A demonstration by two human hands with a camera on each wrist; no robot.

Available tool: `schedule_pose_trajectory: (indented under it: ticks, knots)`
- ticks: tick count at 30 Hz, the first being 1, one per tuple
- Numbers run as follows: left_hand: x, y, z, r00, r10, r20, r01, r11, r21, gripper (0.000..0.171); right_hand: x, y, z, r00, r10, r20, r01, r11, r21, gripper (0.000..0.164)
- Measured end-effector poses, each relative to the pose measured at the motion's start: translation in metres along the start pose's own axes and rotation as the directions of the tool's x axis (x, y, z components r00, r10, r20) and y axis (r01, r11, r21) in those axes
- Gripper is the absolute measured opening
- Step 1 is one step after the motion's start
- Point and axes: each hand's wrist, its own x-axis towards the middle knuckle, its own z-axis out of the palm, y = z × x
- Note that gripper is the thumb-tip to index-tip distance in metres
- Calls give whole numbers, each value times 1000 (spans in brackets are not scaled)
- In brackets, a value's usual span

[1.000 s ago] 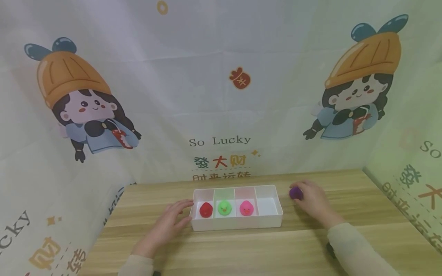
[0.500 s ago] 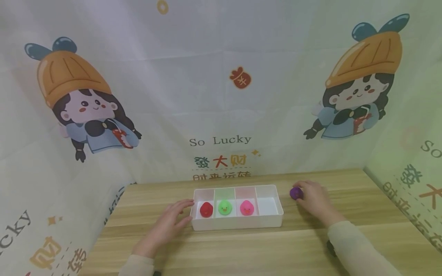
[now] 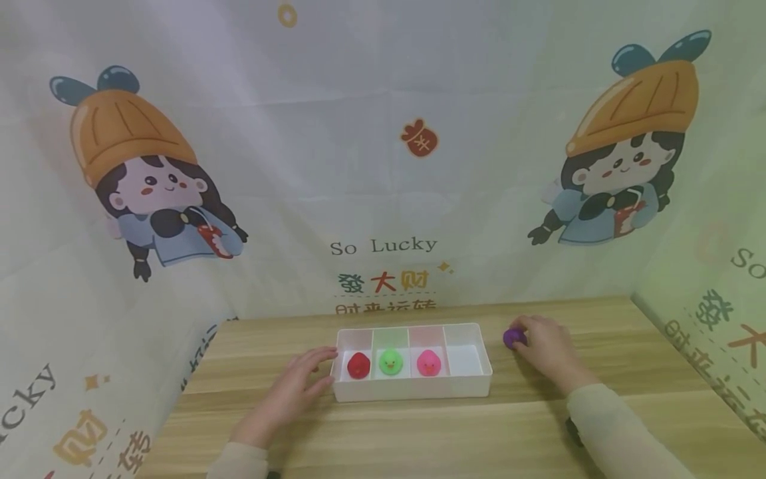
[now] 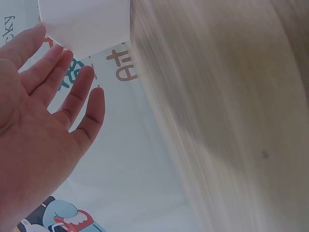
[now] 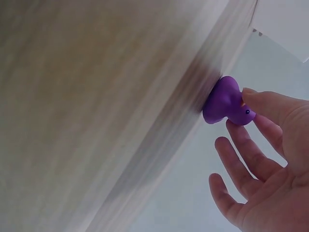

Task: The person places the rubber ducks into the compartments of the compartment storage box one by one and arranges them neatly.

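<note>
A white divided box [image 3: 413,389] stands on the table. From left to right its compartments hold a red toy [image 3: 359,365], a green toy duck [image 3: 391,362] and a pink toy duck [image 3: 429,362]. My left hand [image 3: 299,382] rests its extended fingertips at the box's left end; the left wrist view shows the fingers [image 4: 87,111] spread, near the box corner [image 4: 87,24]. To the right of the box, my right hand [image 3: 550,352] pinches a purple toy duck [image 3: 513,338] by its head between thumb and fingers. In the right wrist view the duck [image 5: 224,101] sits with its base on the table.
The wooden table [image 3: 419,439] ends at a printed cloth backdrop [image 3: 383,153], which also hangs along both sides. The box's rightmost compartment [image 3: 463,359] is on the side of the purple duck.
The purple duck has turned slightly in my right fingers, staying in about the same spot. My left hand keeps its place at the box. The head view has shifted a little.
</note>
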Motion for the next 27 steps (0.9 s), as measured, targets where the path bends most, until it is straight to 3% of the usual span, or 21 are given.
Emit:
schedule_pose_trajectory:
  ticks: [9,16,27]
  knots:
    - [0,-1,1,1000,-28,3,28,1000,-2,49,-1,1,2,1000,8,-8,-8,1000,3,25]
    - [0,-1,1,1000,-6,-13,6,1000,5,48,-2,-2,1,1000,11,-13,-11,998,61,26]
    - [0,-4,3,1000,-24,-5,24,1000,-10,49,-7,-10,-7,998,-29,-55,33,997,74,27]
